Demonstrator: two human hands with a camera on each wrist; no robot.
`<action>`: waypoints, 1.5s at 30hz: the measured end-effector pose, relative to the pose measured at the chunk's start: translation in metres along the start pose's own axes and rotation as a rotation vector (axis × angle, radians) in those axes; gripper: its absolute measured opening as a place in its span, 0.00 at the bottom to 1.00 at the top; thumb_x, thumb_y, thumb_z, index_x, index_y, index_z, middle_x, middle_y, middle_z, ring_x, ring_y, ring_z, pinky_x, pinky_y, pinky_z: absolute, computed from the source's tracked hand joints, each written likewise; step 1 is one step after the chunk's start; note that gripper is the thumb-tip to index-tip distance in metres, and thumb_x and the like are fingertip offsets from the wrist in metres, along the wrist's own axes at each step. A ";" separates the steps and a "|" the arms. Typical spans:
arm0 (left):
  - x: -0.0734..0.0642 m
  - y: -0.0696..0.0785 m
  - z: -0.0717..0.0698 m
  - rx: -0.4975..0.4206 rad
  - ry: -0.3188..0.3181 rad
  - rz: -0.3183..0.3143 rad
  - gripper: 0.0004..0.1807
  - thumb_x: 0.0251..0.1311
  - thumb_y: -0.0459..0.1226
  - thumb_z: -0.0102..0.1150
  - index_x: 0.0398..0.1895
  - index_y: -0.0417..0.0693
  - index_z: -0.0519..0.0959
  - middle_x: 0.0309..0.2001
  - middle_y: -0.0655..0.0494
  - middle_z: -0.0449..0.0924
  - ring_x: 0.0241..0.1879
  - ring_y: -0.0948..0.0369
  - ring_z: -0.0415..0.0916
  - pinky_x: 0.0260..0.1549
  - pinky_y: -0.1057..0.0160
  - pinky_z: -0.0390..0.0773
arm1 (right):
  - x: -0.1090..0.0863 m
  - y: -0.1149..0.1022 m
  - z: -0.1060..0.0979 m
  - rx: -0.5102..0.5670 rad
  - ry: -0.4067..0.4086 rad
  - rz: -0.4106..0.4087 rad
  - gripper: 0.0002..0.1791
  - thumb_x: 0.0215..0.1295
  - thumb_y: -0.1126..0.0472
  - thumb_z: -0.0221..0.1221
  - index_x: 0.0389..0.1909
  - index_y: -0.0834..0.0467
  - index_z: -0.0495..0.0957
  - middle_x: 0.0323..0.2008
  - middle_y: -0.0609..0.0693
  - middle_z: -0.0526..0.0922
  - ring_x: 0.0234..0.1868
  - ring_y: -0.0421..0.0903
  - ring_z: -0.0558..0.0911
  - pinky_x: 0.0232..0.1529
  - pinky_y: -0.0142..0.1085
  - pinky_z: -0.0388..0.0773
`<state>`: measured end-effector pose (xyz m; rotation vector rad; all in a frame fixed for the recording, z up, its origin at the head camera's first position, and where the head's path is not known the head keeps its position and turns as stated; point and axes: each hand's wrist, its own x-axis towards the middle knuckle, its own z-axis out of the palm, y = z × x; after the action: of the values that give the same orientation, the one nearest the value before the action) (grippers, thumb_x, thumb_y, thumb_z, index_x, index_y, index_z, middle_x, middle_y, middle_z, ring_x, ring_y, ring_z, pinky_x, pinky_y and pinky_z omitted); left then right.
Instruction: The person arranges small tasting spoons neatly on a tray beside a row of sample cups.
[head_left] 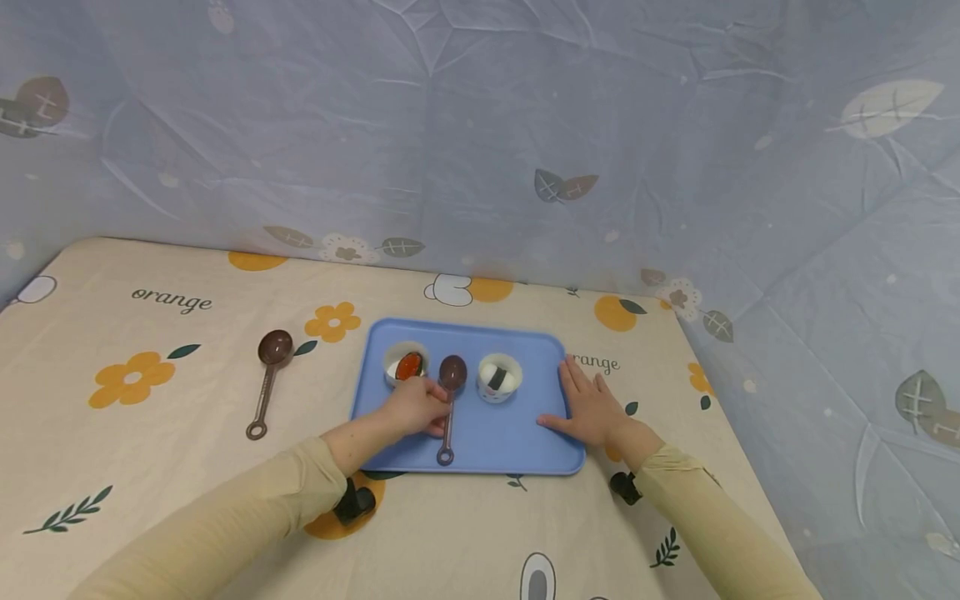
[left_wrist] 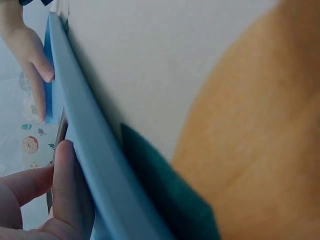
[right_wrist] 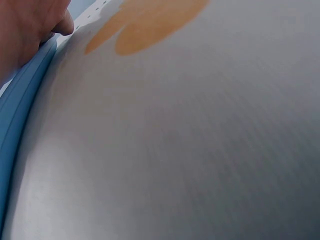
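My left hand (head_left: pixel 415 406) pinches the handle of a dark brown spoon (head_left: pixel 452 372) over the middle of a blue tray (head_left: pixel 495 442). The left wrist view shows its thumb and fingers on either side of the thin handle. Left of the spoon stands a small white cup (head_left: pixel 392 356) with an orange-red topped sushi piece (head_left: pixel 409 366) in it. To the spoon's right, a second white cup (head_left: pixel 498 393) contains a white piece with a black band (head_left: pixel 497 377). My right hand (head_left: pixel 592 410) rests at the tray's right edge, fingers straight and thumb spread inward.
Another brown spoon (head_left: pixel 275 348) lies on the patterned tablecloth (head_left: pixel 202 358), left of the tray. Behind the table hangs a grey-blue curtain (head_left: pixel 480 167), which also runs along the right side. A dark wrist device (head_left: pixel 354 502) sits under the left forearm.
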<state>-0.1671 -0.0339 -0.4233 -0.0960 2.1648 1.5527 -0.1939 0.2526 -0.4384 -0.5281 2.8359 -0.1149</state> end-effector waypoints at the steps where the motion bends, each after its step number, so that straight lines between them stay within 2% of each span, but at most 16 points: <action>1: 0.000 -0.001 0.000 0.003 0.002 0.005 0.09 0.59 0.28 0.53 0.41 0.30 0.72 0.27 0.47 0.76 0.20 0.64 0.74 0.24 0.67 0.84 | 0.000 0.000 0.000 -0.005 -0.001 0.002 0.54 0.59 0.34 0.52 0.71 0.67 0.40 0.73 0.63 0.39 0.74 0.58 0.47 0.72 0.60 0.44; 8: 0.000 -0.003 0.002 0.019 0.029 0.030 0.08 0.58 0.28 0.53 0.39 0.30 0.73 0.27 0.47 0.77 0.19 0.65 0.74 0.23 0.67 0.83 | 0.000 0.000 0.000 -0.008 0.007 -0.003 0.55 0.59 0.34 0.52 0.71 0.68 0.41 0.73 0.63 0.40 0.73 0.59 0.48 0.72 0.61 0.44; 13: -0.003 -0.002 0.001 0.020 0.026 0.041 0.07 0.58 0.27 0.53 0.38 0.30 0.72 0.25 0.47 0.76 0.19 0.65 0.74 0.22 0.67 0.83 | -0.001 0.000 -0.001 -0.014 0.013 -0.006 0.54 0.59 0.34 0.52 0.70 0.68 0.42 0.73 0.63 0.41 0.73 0.59 0.49 0.71 0.61 0.45; 29: -0.005 -0.001 0.000 0.054 0.040 0.028 0.09 0.59 0.29 0.54 0.40 0.29 0.74 0.23 0.47 0.77 0.17 0.65 0.74 0.19 0.67 0.82 | -0.001 -0.001 -0.001 -0.006 0.006 0.000 0.54 0.59 0.34 0.52 0.71 0.67 0.41 0.73 0.63 0.40 0.74 0.58 0.48 0.71 0.61 0.45; 36: -0.010 0.000 -0.005 0.129 0.047 0.025 0.12 0.61 0.34 0.52 0.39 0.31 0.76 0.24 0.48 0.77 0.19 0.64 0.75 0.20 0.68 0.82 | 0.000 0.000 0.000 -0.010 -0.003 0.004 0.55 0.59 0.33 0.51 0.71 0.67 0.39 0.73 0.63 0.39 0.74 0.58 0.46 0.72 0.61 0.43; 42: -0.017 -0.002 -0.015 0.145 0.003 0.023 0.14 0.62 0.36 0.51 0.41 0.31 0.76 0.31 0.46 0.78 0.23 0.62 0.77 0.23 0.66 0.84 | 0.000 -0.001 -0.001 -0.005 -0.012 0.007 0.55 0.59 0.34 0.51 0.71 0.67 0.39 0.73 0.63 0.39 0.74 0.58 0.46 0.72 0.61 0.42; 45: -0.021 -0.002 -0.021 0.163 -0.056 0.041 0.14 0.62 0.37 0.50 0.40 0.32 0.77 0.35 0.45 0.80 0.27 0.61 0.78 0.26 0.65 0.84 | 0.000 0.000 0.000 -0.017 -0.022 0.011 0.55 0.59 0.33 0.51 0.71 0.66 0.38 0.73 0.62 0.38 0.74 0.57 0.44 0.72 0.60 0.41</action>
<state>-0.1553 -0.0583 -0.4115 0.0445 2.2524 1.3769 -0.1943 0.2526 -0.4383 -0.5137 2.8204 -0.0830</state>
